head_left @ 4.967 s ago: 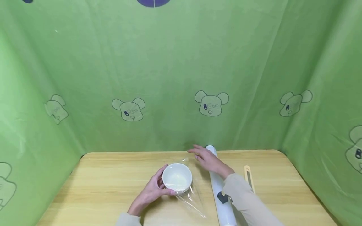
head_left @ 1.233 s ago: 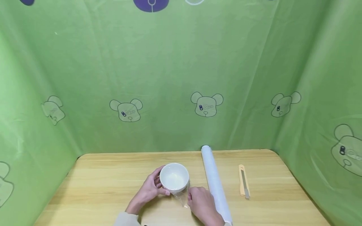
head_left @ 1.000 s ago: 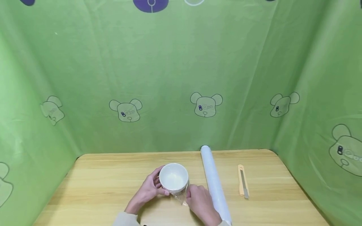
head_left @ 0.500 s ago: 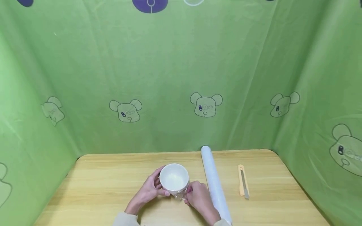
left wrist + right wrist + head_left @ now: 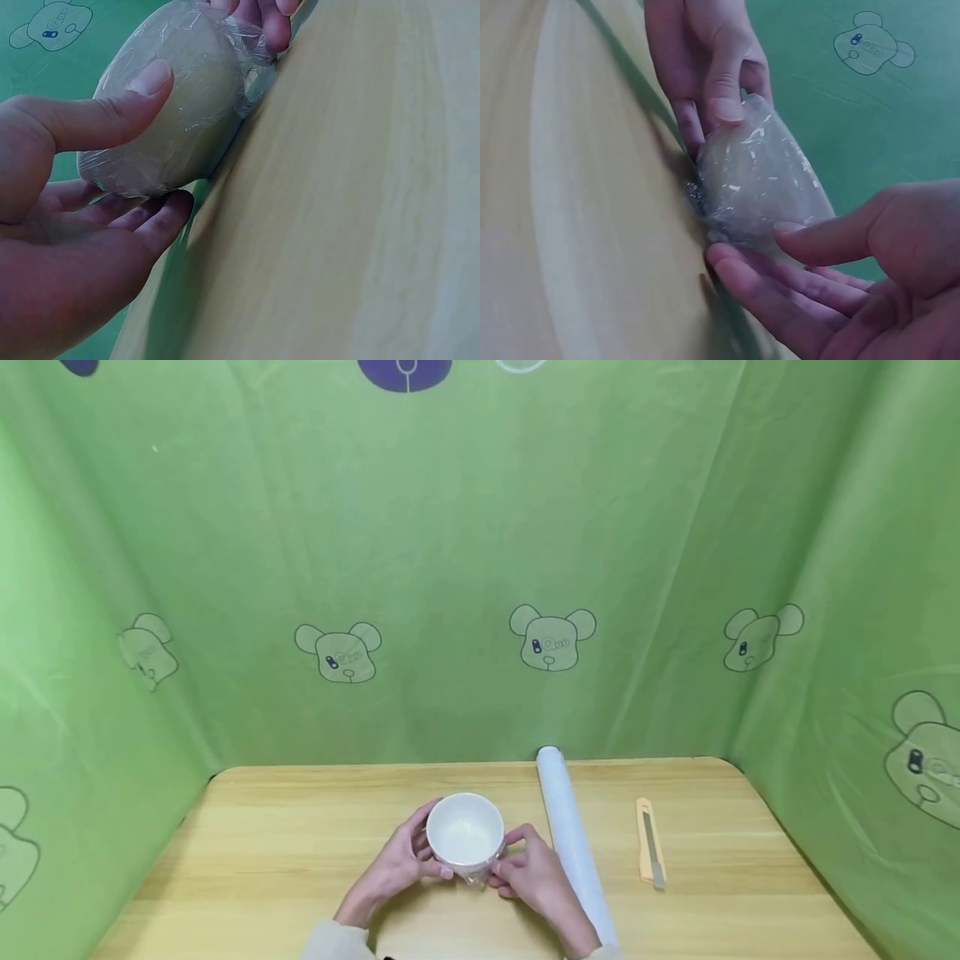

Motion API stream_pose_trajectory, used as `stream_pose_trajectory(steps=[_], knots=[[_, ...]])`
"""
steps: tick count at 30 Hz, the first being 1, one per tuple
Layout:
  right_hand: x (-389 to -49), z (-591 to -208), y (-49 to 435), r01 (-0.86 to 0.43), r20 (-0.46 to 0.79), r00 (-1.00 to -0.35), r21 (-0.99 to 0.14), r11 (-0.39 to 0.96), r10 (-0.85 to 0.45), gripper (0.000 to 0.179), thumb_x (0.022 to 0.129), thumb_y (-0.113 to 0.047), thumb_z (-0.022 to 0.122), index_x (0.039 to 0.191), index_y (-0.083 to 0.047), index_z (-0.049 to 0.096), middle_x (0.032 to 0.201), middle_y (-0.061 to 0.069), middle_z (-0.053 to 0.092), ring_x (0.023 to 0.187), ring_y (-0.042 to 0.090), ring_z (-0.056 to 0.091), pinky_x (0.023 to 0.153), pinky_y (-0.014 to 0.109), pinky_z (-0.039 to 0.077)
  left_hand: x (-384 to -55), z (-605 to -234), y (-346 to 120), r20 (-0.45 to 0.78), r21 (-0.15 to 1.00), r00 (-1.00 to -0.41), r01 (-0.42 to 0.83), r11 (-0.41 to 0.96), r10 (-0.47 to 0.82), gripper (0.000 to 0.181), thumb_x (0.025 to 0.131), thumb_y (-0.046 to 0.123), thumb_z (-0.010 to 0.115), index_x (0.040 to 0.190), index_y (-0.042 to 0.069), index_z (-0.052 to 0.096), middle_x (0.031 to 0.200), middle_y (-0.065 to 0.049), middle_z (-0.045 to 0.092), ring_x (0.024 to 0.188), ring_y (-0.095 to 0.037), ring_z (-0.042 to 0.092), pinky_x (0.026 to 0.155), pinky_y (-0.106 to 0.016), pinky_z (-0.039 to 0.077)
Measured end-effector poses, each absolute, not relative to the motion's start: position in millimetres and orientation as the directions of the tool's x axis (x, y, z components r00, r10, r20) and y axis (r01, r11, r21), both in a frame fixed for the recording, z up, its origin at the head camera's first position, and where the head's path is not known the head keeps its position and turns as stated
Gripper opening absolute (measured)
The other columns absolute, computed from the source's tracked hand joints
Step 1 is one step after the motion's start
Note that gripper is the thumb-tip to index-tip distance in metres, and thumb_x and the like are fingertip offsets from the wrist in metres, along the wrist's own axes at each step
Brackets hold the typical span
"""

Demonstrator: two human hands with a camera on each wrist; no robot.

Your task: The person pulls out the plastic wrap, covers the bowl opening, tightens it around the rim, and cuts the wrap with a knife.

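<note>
A white bowl (image 5: 465,827) sits near the middle of the table, with clear cling film (image 5: 754,169) stretched over its outer side. Crumpled film gathers low on the bowl's near side. My left hand (image 5: 393,866) grips the bowl from the left, thumb on the near side and fingers around the far side and underneath. On the right, my right hand (image 5: 538,875) holds the film-covered bowl between thumb and fingers, the thumb pressing the film. In the left wrist view, the film (image 5: 202,82) looks wrinkled over the bowl's wall. The far fingers are partly hidden behind the bowl.
A long white roll (image 5: 573,852) lies just right of my right hand, running from the table's back edge toward me. Farther right lies a yellow utility knife (image 5: 647,843), blade end toward me. Green curtain (image 5: 450,710) encloses the wooden table (image 5: 300,835) behind and at both sides.
Earlier, the film spread loosely around the bowl and my right hand was over the roll. The loose film is now gathered against the bowl, and my right hand has moved to its right side.
</note>
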State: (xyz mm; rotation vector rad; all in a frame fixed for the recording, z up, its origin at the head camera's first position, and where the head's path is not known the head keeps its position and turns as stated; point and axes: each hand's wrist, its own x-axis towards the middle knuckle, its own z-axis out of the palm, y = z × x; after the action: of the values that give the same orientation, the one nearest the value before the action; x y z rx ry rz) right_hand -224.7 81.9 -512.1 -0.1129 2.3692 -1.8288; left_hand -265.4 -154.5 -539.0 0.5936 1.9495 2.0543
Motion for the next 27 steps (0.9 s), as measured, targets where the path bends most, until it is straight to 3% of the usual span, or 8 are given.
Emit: stream_pose_trajectory(steps=[5, 8, 13, 17, 23, 27], knots=[[-225.7, -518.8, 79.0, -0.002, -0.035, -0.99, -0.965, 0.261, -0.137, 0.025, 0.086, 0.008, 0.073, 0.104, 0.007, 0.055, 0.078, 0.013, 0.073, 0.07, 0.024, 0.073, 0.06, 0.031, 0.063, -261.3, -538.5, -155.1, 0.091, 0.996, -0.878, 0.076, -0.051, 0.471, 0.127, 0.068, -0.019, 0.08, 0.161, -0.003, -0.005, 0.164, -0.035, 0.007, 0.149, -0.052, 0.019, 0.12, -0.046, 0.025], [-224.9, -521.9, 76.6, -0.009, -0.023, -0.993, -0.963, 0.269, -0.114, 0.028, 0.082, 0.009, 0.077, 0.1, 0.005, 0.056, 0.076, 0.01, 0.073, 0.069, 0.023, 0.073, 0.061, 0.029, 0.063, -256.7, -538.2, -152.4, 0.101, 0.993, -0.883, 0.121, 0.015, 0.459, 0.138, 0.065, -0.011, 0.088, 0.161, 0.001, -0.011, 0.163, -0.036, 0.012, 0.149, -0.05, 0.021, 0.123, -0.052, 0.016], [-223.6, -524.5, 71.5, -0.022, -0.001, -0.997, -0.944, 0.328, -0.073, 0.034, 0.077, 0.005, 0.083, 0.098, 0.001, 0.056, 0.075, 0.008, 0.073, 0.066, 0.019, 0.072, 0.061, 0.028, 0.062, -248.6, -535.7, -141.8, 0.149, 0.959, -0.917, 0.225, 0.171, 0.371, 0.14, 0.063, 0.001, 0.095, 0.162, 0.001, -0.004, 0.157, -0.034, 0.03, 0.141, -0.05, 0.038, 0.12, -0.065, 0.02], [-227.3, -527.1, 69.4, -0.036, 0.014, -0.998, -0.926, 0.375, -0.061, 0.035, 0.077, 0.002, 0.084, 0.098, -0.001, 0.056, 0.074, 0.004, 0.073, 0.065, 0.015, 0.07, 0.06, 0.026, 0.06, -249.8, -537.2, -137.5, 0.193, 0.93, -0.929, 0.276, 0.243, 0.315, 0.133, 0.064, 0.004, 0.096, 0.161, -0.001, 0.005, 0.152, -0.033, 0.039, 0.136, -0.05, 0.044, 0.117, -0.068, 0.026], [-234.1, -527.4, 69.0, -0.032, 0.005, -0.997, -0.94, 0.34, -0.078, 0.036, 0.076, 0.006, 0.082, 0.101, 0.003, 0.057, 0.077, 0.007, 0.073, 0.066, 0.018, 0.071, 0.06, 0.028, 0.062, -256.0, -540.4, -137.2, 0.216, 0.915, -0.933, 0.296, 0.273, 0.289, 0.129, 0.064, 0.004, 0.095, 0.16, -0.002, 0.01, 0.15, -0.033, 0.042, 0.135, -0.05, 0.045, 0.116, -0.068, 0.028], [-237.7, -522.2, 70.2, -0.062, 0.012, -0.992, -0.916, 0.397, -0.127, 0.048, 0.076, 0.003, 0.083, 0.117, 0.01, 0.058, 0.087, 0.01, 0.073, 0.074, 0.019, 0.071, 0.066, 0.031, 0.062, -258.6, -542.4, -143.0, 0.194, 0.926, -0.936, 0.274, 0.26, 0.295, 0.134, 0.063, 0.001, 0.095, 0.161, 0.0, 0.005, 0.153, -0.036, 0.036, 0.138, -0.053, 0.04, 0.116, -0.071, 0.022]])
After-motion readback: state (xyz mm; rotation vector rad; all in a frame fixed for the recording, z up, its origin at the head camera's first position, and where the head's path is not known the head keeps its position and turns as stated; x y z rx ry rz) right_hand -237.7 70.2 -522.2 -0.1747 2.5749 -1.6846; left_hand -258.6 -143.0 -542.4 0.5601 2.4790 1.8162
